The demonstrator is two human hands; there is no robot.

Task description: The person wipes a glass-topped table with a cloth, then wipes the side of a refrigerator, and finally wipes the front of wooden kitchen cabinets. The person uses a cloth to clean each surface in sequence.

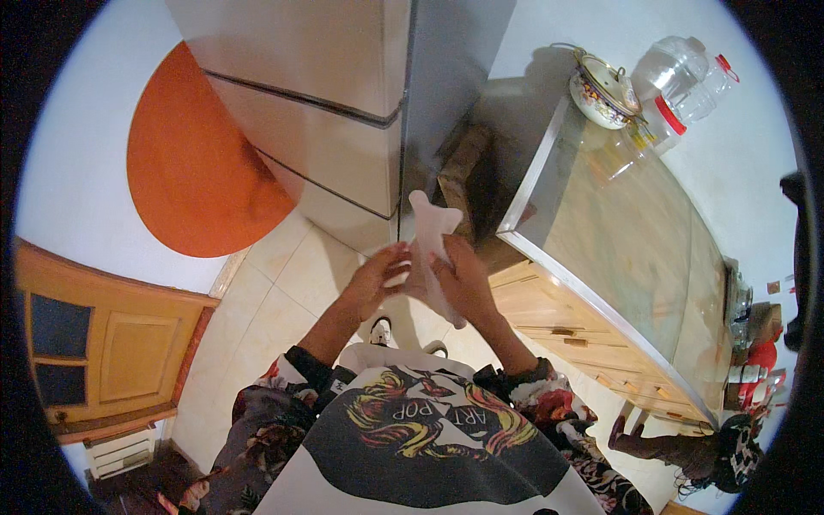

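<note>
A pale, translucent flat thing with rounded ends (432,225), perhaps a plastic or silicone piece, is held upright in front of my body. My right hand (460,277) grips its right side, fingers curled over it. My left hand (381,277) is at its left edge with fingers spread and slightly bent; whether it touches the thing is hard to tell. Below the hands are my printed apron (438,444) and the tips of my shoes (381,330) on the tiled floor.
A tall fridge (322,58) stands ahead. On the right, a metal-edged counter (631,244) carries a floral enamel pot (605,90), clear plastic jars (669,67) and, farther along, red items (763,360). A wooden door (138,354) is at the left, an orange wall shape (199,167) above it.
</note>
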